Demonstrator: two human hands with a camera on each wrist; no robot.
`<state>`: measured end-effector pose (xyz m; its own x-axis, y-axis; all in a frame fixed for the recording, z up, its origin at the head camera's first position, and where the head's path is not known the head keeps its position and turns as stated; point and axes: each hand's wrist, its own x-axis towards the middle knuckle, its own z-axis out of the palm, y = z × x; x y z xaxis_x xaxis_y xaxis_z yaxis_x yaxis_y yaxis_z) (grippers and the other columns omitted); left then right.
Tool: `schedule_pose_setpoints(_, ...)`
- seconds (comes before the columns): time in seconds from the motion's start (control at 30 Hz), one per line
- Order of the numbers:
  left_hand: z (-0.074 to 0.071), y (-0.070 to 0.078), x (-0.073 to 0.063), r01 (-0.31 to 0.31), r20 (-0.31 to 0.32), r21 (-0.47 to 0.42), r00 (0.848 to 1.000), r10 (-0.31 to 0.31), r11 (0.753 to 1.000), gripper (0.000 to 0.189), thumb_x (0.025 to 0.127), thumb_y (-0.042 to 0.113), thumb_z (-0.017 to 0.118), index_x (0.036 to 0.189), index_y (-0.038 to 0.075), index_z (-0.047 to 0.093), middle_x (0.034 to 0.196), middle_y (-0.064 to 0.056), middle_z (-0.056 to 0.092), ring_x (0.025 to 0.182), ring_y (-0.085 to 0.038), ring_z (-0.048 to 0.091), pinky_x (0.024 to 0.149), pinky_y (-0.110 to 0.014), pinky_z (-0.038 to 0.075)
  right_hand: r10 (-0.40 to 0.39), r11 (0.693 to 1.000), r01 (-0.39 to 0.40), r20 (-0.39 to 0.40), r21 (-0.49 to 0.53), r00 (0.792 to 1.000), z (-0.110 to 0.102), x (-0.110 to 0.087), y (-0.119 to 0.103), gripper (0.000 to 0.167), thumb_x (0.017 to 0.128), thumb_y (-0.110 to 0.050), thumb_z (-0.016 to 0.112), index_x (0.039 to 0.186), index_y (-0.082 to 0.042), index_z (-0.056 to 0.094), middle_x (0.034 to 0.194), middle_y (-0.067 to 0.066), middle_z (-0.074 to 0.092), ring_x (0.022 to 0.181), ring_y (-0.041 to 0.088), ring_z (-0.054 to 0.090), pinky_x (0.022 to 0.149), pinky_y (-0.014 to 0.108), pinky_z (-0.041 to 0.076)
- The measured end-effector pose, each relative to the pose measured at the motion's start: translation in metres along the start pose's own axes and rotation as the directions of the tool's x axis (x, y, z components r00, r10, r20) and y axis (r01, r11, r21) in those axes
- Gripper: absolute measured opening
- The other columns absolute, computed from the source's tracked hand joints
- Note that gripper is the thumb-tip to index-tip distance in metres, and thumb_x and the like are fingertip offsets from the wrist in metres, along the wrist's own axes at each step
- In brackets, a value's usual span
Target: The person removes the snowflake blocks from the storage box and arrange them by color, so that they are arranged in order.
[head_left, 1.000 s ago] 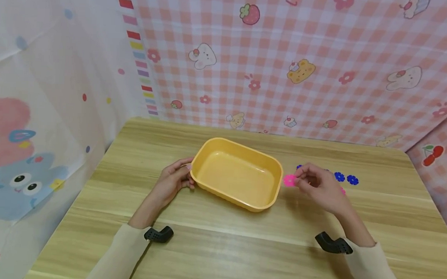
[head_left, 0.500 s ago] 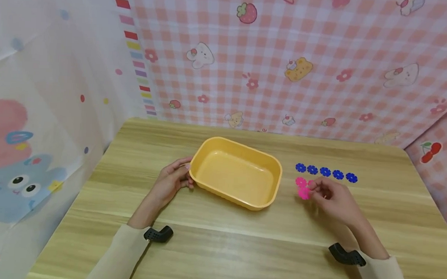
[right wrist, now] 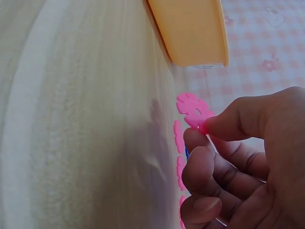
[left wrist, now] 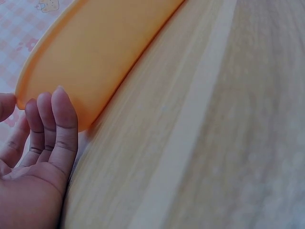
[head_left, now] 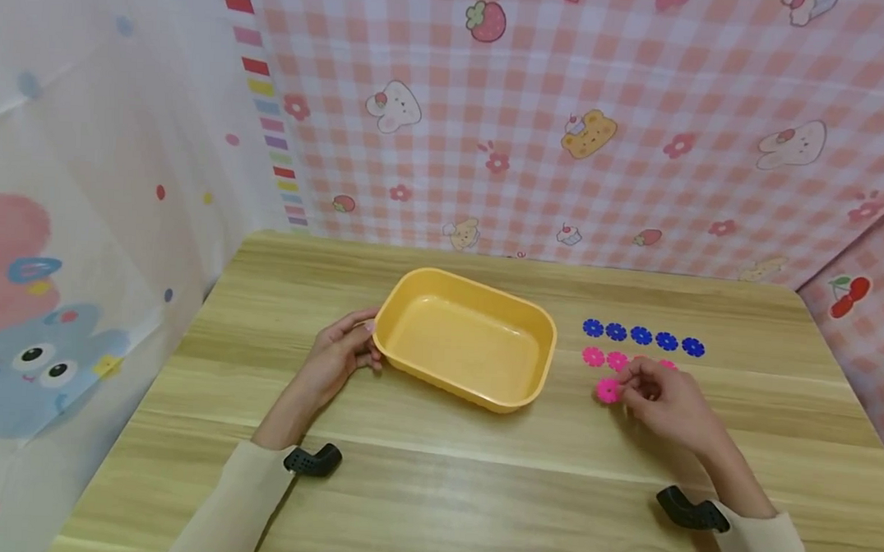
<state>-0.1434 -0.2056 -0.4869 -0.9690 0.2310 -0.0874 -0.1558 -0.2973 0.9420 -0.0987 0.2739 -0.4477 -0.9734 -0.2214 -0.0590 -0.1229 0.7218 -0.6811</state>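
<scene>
My left hand [head_left: 334, 363] holds the left end of a yellow plastic basin [head_left: 469, 343], thumb at the rim and fingers against the outer wall. Nothing lies inside the basin. To its right, my right hand [head_left: 669, 405] pinches a pink flower-shaped plastic disc [right wrist: 193, 102] between thumb and forefinger. That disc is tilted up in the right wrist view, just in front of a row of matching pink discs [head_left: 593, 357]. Part of this row is hidden behind the hand. Behind it runs a row of several blue flower-shaped discs [head_left: 641, 336].
All of this is on a wood-grain table [head_left: 433, 490]. A pink checked cloth [head_left: 537, 132] hangs along the back edge, and a white cartoon-printed cloth [head_left: 118, 237] at the left. A black wrist mount [head_left: 315, 460] sits on each sleeve.
My right hand has moved right and toward me with the pink disc, from beside the basin to the front of the pink row. More of both rows shows. The left hand stays at the basin.
</scene>
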Motion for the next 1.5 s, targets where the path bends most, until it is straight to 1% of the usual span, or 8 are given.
schedule_pose_setpoints(0.43,0.0,0.002,0.0,0.005,-0.006,0.005,1.0,-0.005,1.0,0.044,0.107,0.015,0.055,0.146,-0.002,0.048,0.081,0.0,0.068,0.071,-0.013,0.064,0.066,-0.027,0.062,0.005,1.0,-0.006,-0.026,-0.029,1.0,0.006,0.005,0.002,0.006,0.097,-0.007,0.065,0.102,-0.004,0.067,0.082,0.006,0.069,0.063,0.009,0.06,0.054,0.022,0.049)
schedule_pose_setpoints(0.57,0.001,0.001,0.0,0.013,-0.008,0.0,1.0,-0.013,1.0,0.044,0.106,0.017,0.056,0.146,-0.001,0.048,0.081,0.0,0.068,0.072,-0.013,0.064,0.066,-0.027,0.062,0.012,1.0,-0.013,-0.053,-0.015,0.999,0.001,0.006,0.005,0.007,0.096,-0.006,0.065,0.103,-0.002,0.066,0.084,0.01,0.07,0.064,0.01,0.062,0.054,0.023,0.052)
schedule_pose_setpoints(0.7,0.0,0.001,0.0,0.014,-0.009,-0.003,1.0,-0.014,1.0,0.043,0.106,0.017,0.057,0.145,0.0,0.05,0.081,0.0,0.068,0.072,-0.013,0.064,0.066,-0.027,0.062,0.053,0.999,-0.053,-0.066,0.01,0.996,-0.006,0.004,0.012,0.01,0.098,-0.007,0.064,0.106,-0.001,0.065,0.089,0.012,0.069,0.067,0.011,0.063,0.056,0.023,0.055)
schedule_pose_setpoints(0.93,0.0,0.0,0.0,0.015,-0.007,-0.003,1.0,-0.015,1.0,0.041,0.106,0.016,0.056,0.144,0.002,0.052,0.082,0.0,0.068,0.072,-0.013,0.064,0.066,-0.027,0.062,0.08,0.996,-0.076,-0.116,0.038,0.99,-0.021,-0.002,0.029,0.017,0.099,-0.012,0.063,0.109,0.001,0.066,0.089,0.014,0.071,0.066,0.009,0.064,0.054,0.024,0.055)
schedule_pose_setpoints(1.07,0.0,-0.001,-0.001,0.016,-0.007,-0.002,1.0,-0.016,1.0,0.041,0.106,0.016,0.056,0.144,0.001,0.051,0.082,0.0,0.068,0.072,-0.014,0.064,0.066,-0.028,0.062,0.106,0.994,-0.103,-0.161,0.03,0.981,-0.031,-0.006,0.041,0.02,0.101,-0.017,0.062,0.11,0.001,0.067,0.087,0.013,0.072,0.064,0.009,0.064,0.052,0.025,0.054)
schedule_pose_setpoints(1.17,0.0,-0.001,-0.001,0.016,-0.003,0.003,1.0,-0.016,1.0,0.042,0.107,0.016,0.055,0.145,0.0,0.05,0.082,0.0,0.068,0.073,-0.014,0.064,0.066,-0.028,0.062,0.146,0.989,-0.146,-0.191,0.013,0.971,-0.039,-0.008,0.049,0.023,0.102,-0.021,0.061,0.11,0.0,0.067,0.084,0.008,0.072,0.062,0.01,0.063,0.05,0.025,0.052)
schedule_pose_setpoints(1.3,0.0,-0.001,0.0,0.012,0.006,0.007,1.0,-0.012,1.0,0.042,0.107,0.015,0.054,0.146,0.0,0.049,0.082,0.0,0.068,0.073,-0.013,0.064,0.066,-0.028,0.062,0.198,0.98,-0.201,-0.207,0.009,0.958,-0.048,-0.01,0.06,0.03,0.103,-0.028,0.061,0.113,0.001,0.066,0.08,0.005,0.072,0.061,0.01,0.062,0.049,0.025,0.052)
schedule_pose_setpoints(1.5,0.0,-0.001,0.0,0.015,-0.003,0.009,1.0,-0.015,1.0,0.043,0.107,0.016,0.055,0.146,0.0,0.049,0.082,-0.001,0.067,0.072,-0.013,0.064,0.067,-0.028,0.063,0.28,0.958,-0.288,-0.215,-0.006,0.936,-0.059,-0.009,0.073,0.039,0.104,-0.038,0.058,0.117,-0.001,0.065,0.082,0.002,0.072,0.064,0.007,0.064,0.053,0.025,0.053)
